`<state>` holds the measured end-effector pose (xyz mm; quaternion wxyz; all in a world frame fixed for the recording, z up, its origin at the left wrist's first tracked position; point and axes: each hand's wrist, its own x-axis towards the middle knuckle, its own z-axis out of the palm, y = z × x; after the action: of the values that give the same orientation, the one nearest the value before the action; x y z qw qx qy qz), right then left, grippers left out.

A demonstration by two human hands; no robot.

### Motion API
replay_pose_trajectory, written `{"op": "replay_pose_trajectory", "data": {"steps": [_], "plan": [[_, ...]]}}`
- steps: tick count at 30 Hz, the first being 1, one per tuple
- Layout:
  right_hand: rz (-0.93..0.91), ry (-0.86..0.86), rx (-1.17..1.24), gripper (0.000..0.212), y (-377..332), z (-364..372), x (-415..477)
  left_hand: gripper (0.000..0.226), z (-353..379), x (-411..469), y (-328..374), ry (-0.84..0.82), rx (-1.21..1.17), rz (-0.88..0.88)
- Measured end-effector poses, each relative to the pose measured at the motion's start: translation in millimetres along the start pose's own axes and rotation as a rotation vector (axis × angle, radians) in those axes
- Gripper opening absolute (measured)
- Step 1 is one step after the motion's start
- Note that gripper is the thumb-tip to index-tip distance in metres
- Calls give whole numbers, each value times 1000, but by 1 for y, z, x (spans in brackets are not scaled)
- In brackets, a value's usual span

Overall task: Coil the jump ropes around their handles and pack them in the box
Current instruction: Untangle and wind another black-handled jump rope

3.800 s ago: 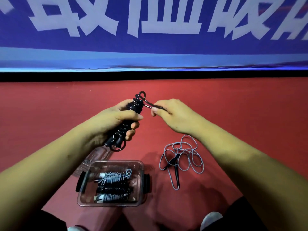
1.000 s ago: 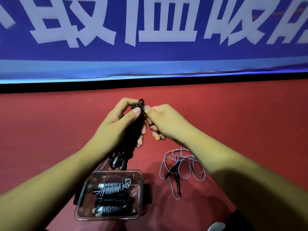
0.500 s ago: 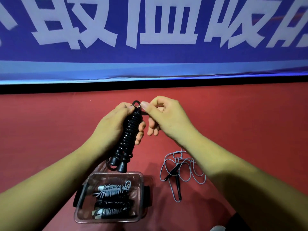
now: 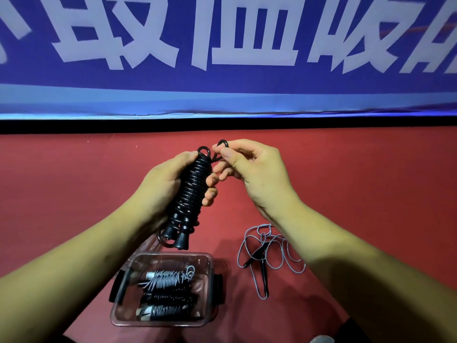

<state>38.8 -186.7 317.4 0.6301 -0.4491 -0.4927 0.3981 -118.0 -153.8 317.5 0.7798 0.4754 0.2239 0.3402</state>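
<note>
A: Anything new against half a second back?
B: Yes. Pulled the right hand [image 4: 254,174] a little aside from the top of the black rope [image 4: 191,186], high above the far side of the box [image 4: 173,255]. Pinching the rope's free end between thumb and forefinger, bent now into a small loop [image 4: 222,144] not showing before.
A: And on the other side?
B: Much the same. Gripping the wound bundle in the left hand [image 4: 160,184], curled right round it, handle ends pointing down at the box's far rim.
A: Meaning what for the job?
B: Looks wound out: packed turn on turn from the handle ends up, with no slack hanging. Only the locking tuck left, by that reckoning. Hard to tell whether already threaded under a turn; too small and dark up there.
A: Then down into the box?
B: Most likely next. Already holding wound ropes [image 4: 170,278] in there, side by side, with space toward the far wall.
A: Anything more waiting?
B: Yes, a grey rope [image 4: 269,253], lying loose and uncoiled on the red floor [image 4: 74,181] just right of the box. Not touched by either hand. So one more round after this bundle.
</note>
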Motion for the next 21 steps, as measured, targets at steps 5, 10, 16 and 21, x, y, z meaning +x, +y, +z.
{"op": "replay_pose_trajectory", "data": {"steps": [5, 10, 16, 21], "plan": [[25, 33, 80, 17, 3, 3, 1, 21, -8, -1, 5, 8, 77, -19], [64, 61, 247, 17, 2, 4, 5, 18, -6, -3, 1, 95, 134, 56], [55, 37, 28, 14, 2, 4, 5, 19, -6, -5, 1, 133, 165, 50], [-38, -14, -349, 22, 3, 5, 2, 19, -6, -4, -1, 172, 304, 87]]}}
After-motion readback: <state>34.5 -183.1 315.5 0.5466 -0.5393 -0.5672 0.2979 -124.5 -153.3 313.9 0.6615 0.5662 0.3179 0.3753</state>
